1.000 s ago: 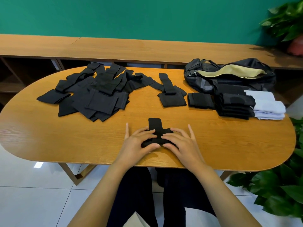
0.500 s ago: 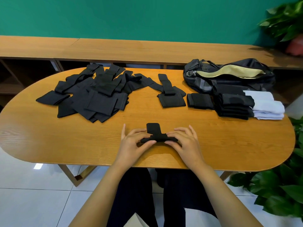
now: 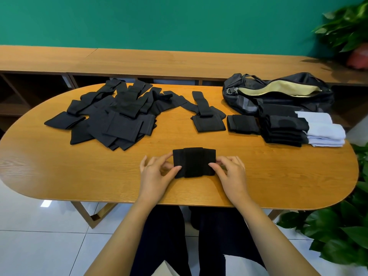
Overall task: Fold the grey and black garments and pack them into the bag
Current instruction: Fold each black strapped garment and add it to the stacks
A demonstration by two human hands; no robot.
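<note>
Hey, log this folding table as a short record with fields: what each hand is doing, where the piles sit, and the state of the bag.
left hand: pinches the left edge of the black garment
right hand: pinches its right edge
garment state: folded into a rectangle, at the near side of the table
unfolded pile: loose black pieces, far left
folded stack: black, far right, in front of the bag
white stack: right of the folded stack, touching it
bag state: open, tan lining showing
</note>
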